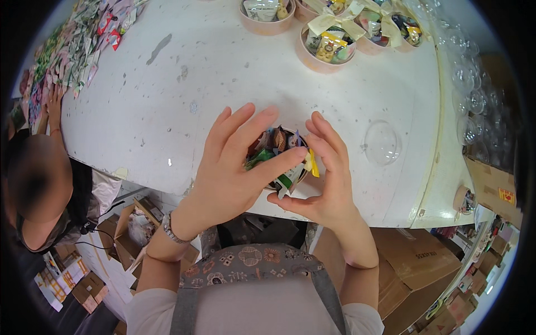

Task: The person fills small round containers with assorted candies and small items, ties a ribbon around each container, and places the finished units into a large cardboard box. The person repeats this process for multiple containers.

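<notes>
A: What are the two hands doing?

B: Both are at a small round container packed with colourful wrapped sweets, which sits near the front edge of the scuffed white desk. The left hand lies over its left side, fingers spread and resting on the wrappers, its grip loose rather than clenched. The right hand cups the container's right rim, fingers curved round it, thumb underneath.

A: Anything close by?

B: A clear plastic dome lid lies on the desk just right of the right hand. At the far edge stand several pink round boxes filled with sweets, some tied with cream ribbon bows.

A: And on the left?

B: A heap of small colourful packets covers the far left corner, where another person is touching them.
</notes>
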A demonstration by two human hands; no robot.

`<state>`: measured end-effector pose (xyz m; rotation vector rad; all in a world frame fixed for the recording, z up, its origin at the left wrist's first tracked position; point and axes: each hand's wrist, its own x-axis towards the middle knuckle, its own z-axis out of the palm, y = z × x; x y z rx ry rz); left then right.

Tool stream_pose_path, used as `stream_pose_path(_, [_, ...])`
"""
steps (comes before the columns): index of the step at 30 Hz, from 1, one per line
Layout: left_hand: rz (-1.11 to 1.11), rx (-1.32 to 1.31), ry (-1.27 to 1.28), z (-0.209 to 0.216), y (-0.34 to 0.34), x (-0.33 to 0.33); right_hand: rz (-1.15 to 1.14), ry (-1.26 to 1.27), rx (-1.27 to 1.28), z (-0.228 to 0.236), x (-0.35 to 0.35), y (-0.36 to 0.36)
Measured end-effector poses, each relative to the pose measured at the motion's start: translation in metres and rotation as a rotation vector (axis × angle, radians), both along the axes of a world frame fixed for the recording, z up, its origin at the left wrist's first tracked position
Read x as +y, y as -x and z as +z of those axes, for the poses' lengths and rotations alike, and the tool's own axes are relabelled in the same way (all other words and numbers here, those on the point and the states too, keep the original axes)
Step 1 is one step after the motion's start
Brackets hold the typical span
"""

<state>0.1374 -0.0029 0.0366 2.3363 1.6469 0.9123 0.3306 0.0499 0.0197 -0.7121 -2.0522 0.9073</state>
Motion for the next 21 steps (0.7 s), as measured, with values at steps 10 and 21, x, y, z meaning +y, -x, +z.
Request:
stream_pose_path(10, [-0.064, -0.008, 0.189, 0.016, 0.005, 0.006, 0.000, 0.008, -0.050, 0.002, 0.001, -0.002])
stream_pose_path(21, [0.043, -0.417, 0.189, -0.007, -0.004, -0.003, -0.013, 0.147, -0.159, 0.007, 0.003, -0.005])
